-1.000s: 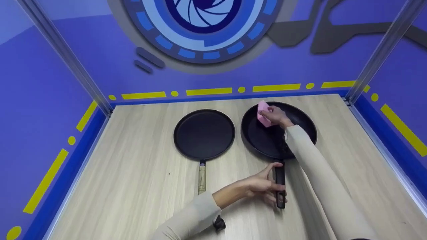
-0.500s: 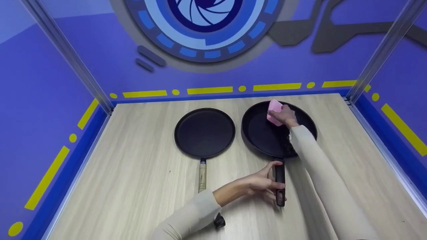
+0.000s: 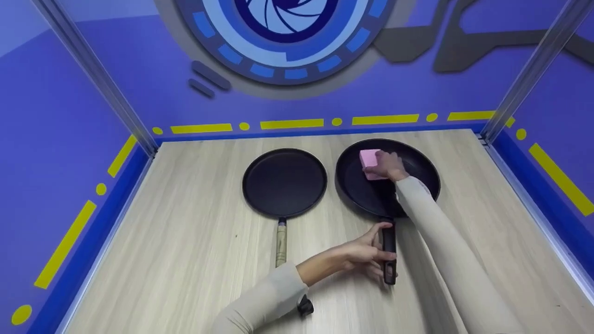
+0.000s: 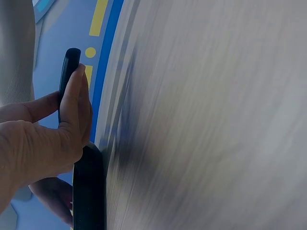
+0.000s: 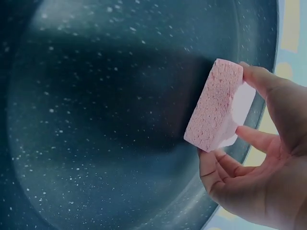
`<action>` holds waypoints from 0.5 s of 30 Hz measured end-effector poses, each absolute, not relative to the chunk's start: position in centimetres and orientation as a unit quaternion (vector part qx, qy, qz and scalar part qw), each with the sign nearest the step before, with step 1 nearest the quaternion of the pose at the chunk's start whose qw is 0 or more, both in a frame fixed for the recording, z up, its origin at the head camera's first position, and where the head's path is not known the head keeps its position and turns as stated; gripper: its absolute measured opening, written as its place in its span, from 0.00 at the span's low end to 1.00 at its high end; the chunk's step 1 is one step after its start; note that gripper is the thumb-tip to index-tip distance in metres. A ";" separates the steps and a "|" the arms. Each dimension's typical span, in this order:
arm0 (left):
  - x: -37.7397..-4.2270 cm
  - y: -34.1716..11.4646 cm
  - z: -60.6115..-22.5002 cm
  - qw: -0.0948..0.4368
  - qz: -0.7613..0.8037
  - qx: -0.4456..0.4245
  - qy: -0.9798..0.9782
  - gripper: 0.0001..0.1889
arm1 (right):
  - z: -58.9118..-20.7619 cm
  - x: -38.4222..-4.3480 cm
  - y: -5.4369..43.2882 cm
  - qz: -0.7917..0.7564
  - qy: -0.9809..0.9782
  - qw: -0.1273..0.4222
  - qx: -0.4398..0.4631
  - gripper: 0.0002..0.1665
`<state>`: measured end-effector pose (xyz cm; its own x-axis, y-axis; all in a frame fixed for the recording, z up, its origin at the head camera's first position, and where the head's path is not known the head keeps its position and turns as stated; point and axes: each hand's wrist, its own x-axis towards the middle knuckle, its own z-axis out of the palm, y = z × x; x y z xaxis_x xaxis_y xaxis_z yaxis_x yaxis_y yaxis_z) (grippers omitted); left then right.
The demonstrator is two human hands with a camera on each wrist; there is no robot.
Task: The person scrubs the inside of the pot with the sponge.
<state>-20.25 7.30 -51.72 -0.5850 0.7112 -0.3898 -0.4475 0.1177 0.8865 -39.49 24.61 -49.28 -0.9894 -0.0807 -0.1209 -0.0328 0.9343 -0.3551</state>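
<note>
A deep black frying pan (image 3: pixel 357 195) stands on the right of the table. My left hand (image 3: pixel 364 254) grips its black handle (image 3: pixel 390 241), thumb on one side and fingers on the other; the left wrist view shows the handle (image 4: pixel 69 64) between them. Inside the pan, my right hand (image 3: pixel 390 165) holds a pink sponge (image 3: pixel 370 158) against the dark surface. Close up in the right wrist view, thumb and fingertips pinch the sponge (image 5: pixel 215 105) at its ends, and the speckled pan floor (image 5: pixel 96 120) lies beside it.
A flat black pan (image 3: pixel 284 183) with a wood-patterned handle (image 3: pixel 281 243) lies left of the frying pan; my left sleeve (image 3: pixel 274 297) covers the handle's lower part. A small black tip (image 3: pixel 305 307) shows beside the sleeve. Blue panels (image 3: pixel 278 102) wall the table (image 3: pixel 195 222).
My right hand moved the sponge right and then back left and slightly nearer inside the pan, turning it somewhat. My left hand keeps its hold on the handle.
</note>
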 end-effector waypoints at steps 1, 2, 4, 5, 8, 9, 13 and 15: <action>-20.3 7.3 -51.7 0.441 0.657 0.109 0.602 0.39 | -49.3 -39.4 24.4 -0.173 0.982 0.067 -0.039 0.44; -20.2 7.3 -51.8 0.441 0.658 0.109 0.601 0.39 | -49.4 -39.4 24.2 -0.163 0.983 0.068 -0.051 0.44; -20.2 7.3 -51.8 0.437 0.659 0.108 0.602 0.39 | -49.4 -39.2 23.9 -0.157 0.982 0.079 -0.068 0.44; -20.2 7.3 -51.9 0.436 0.661 0.106 0.601 0.39 | -49.4 -39.2 23.7 -0.157 0.981 0.086 -0.075 0.45; -20.1 7.3 -51.8 0.434 0.663 0.100 0.602 0.39 | -49.5 -39.1 23.7 -0.160 0.976 0.104 -0.103 0.46; -20.1 7.4 -51.8 0.433 0.664 0.097 0.602 0.39 | -49.5 -39.0 23.8 -0.165 0.974 0.108 -0.113 0.46; -20.0 7.6 -51.8 0.430 0.664 0.090 0.604 0.39 | -49.5 -38.9 24.8 -0.173 0.967 0.112 -0.151 0.44; -19.9 7.7 -51.8 0.430 0.664 0.091 0.605 0.39 | -49.4 -38.8 25.3 -0.177 0.965 0.113 -0.155 0.43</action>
<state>-19.91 7.66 -51.81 -0.6134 0.6807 -0.4006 -0.4615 0.1027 0.8812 -38.84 25.32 -49.45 -0.9264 -0.3399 -0.1621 -0.2601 0.8888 -0.3774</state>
